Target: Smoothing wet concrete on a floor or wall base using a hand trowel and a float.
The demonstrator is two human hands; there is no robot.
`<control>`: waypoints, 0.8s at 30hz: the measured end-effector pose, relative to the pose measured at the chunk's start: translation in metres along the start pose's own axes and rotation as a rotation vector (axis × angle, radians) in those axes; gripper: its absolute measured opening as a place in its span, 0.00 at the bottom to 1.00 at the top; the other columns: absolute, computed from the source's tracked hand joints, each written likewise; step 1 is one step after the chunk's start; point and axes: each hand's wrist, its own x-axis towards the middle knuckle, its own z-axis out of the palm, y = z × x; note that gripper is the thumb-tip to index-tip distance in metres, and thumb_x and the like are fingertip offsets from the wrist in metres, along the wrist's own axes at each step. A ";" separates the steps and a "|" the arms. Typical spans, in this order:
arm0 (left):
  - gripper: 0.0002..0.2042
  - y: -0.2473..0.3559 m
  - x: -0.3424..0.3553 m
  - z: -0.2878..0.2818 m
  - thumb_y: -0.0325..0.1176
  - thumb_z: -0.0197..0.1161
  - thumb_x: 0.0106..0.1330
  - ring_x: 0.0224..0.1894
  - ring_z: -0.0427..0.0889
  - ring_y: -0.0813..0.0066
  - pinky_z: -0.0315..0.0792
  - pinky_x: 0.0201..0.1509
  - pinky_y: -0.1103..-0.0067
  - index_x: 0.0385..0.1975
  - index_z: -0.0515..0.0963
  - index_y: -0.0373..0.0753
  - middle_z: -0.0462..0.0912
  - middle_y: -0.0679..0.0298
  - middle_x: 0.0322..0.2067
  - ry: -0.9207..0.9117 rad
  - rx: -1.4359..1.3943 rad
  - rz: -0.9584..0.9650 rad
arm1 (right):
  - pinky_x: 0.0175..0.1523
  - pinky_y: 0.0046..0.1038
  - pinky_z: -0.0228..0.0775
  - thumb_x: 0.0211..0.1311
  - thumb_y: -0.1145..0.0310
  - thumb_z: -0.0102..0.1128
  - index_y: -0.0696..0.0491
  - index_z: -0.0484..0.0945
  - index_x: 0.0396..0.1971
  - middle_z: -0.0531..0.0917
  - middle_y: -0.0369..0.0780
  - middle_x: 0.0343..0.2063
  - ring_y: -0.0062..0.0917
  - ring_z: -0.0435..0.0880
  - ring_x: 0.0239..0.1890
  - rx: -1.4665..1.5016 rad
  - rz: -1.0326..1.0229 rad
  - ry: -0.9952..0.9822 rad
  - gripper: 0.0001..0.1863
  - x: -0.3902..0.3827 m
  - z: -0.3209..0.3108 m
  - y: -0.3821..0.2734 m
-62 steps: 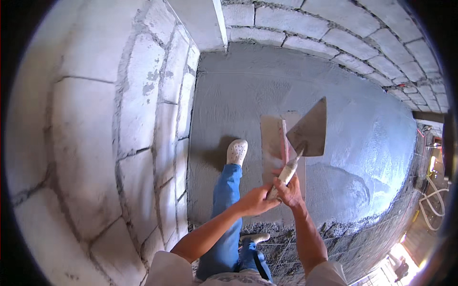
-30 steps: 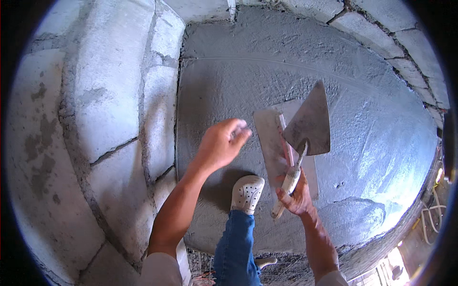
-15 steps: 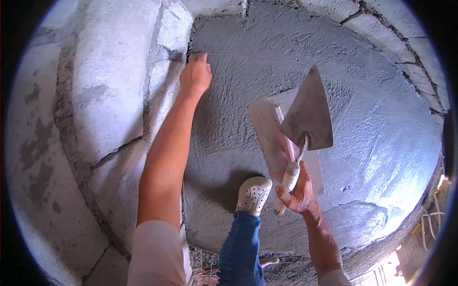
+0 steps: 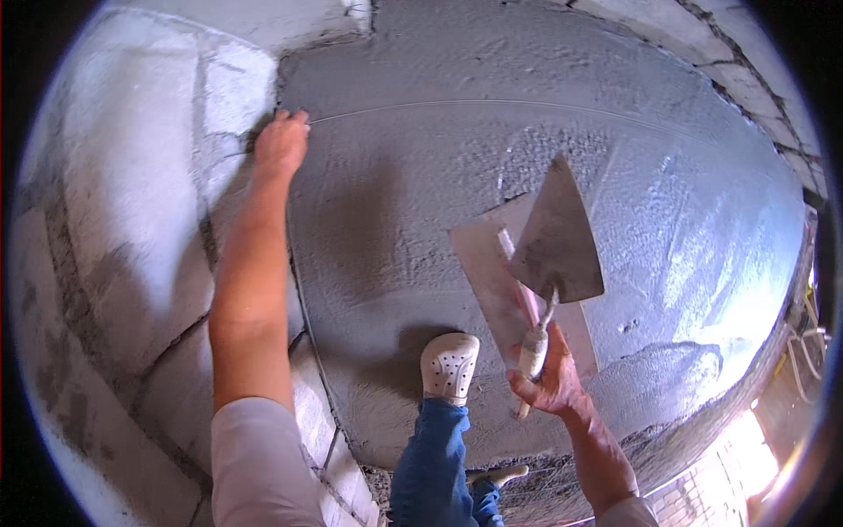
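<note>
A person (image 4: pixel 263 457) in blue jeans (image 4: pixel 430 461) plants one pale, perforated clog (image 4: pixel 450 364) on a smoothed gray floor (image 4: pixel 378 325). Just to its right, the right hand (image 4: pixel 553 382) is closed around the handle of a pointed trowel (image 4: pixel 562 255), held over the floor, its tip aimed away from the body and its long axis leaning slightly right at the far end. Behind its blade, in the same hand, is a rectangular trowel (image 4: pixel 479 255), its long axis slanting the other way, far end to the left. Farther off, the left hand (image 4: pixel 281 145) reaches to the foot of a block wall (image 4: pixel 140 167), fingers curled by the end of a thin line (image 4: pixel 483 103); whether they grip it cannot be told from this angle. Beyond the line, more gray floor meets a second block wall (image 4: pixel 755 88).
</note>
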 end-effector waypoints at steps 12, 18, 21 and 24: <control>0.08 -0.010 0.014 0.002 0.37 0.52 0.66 0.42 0.78 0.47 0.73 0.43 0.60 0.41 0.72 0.42 0.75 0.48 0.42 -0.032 0.049 0.159 | 0.45 0.35 0.71 0.43 0.53 0.64 0.61 0.67 0.48 0.68 0.47 0.40 0.37 0.75 0.41 0.051 -0.033 0.045 0.35 0.001 0.018 -0.002; 0.09 -0.013 0.021 0.004 0.37 0.53 0.67 0.43 0.77 0.47 0.73 0.44 0.60 0.41 0.72 0.42 0.75 0.49 0.43 -0.048 0.074 0.156 | 0.47 0.34 0.70 0.43 0.50 0.65 0.61 0.64 0.51 0.69 0.47 0.40 0.36 0.75 0.42 0.023 -0.013 -0.007 0.40 0.001 0.015 -0.006; 0.08 -0.005 0.020 0.003 0.37 0.52 0.67 0.43 0.78 0.48 0.73 0.44 0.60 0.41 0.71 0.42 0.75 0.49 0.43 -0.048 0.075 0.129 | 0.47 0.34 0.70 0.43 0.48 0.65 0.62 0.62 0.53 0.69 0.47 0.41 0.36 0.75 0.43 0.092 0.025 0.042 0.42 0.000 0.014 -0.008; 0.08 -0.002 0.016 0.005 0.36 0.52 0.67 0.43 0.78 0.48 0.73 0.44 0.60 0.42 0.71 0.43 0.75 0.49 0.43 -0.056 0.076 0.104 | 0.46 0.33 0.70 0.44 0.49 0.66 0.62 0.59 0.56 0.71 0.45 0.42 0.32 0.74 0.43 0.085 0.020 0.020 0.45 -0.003 0.012 0.004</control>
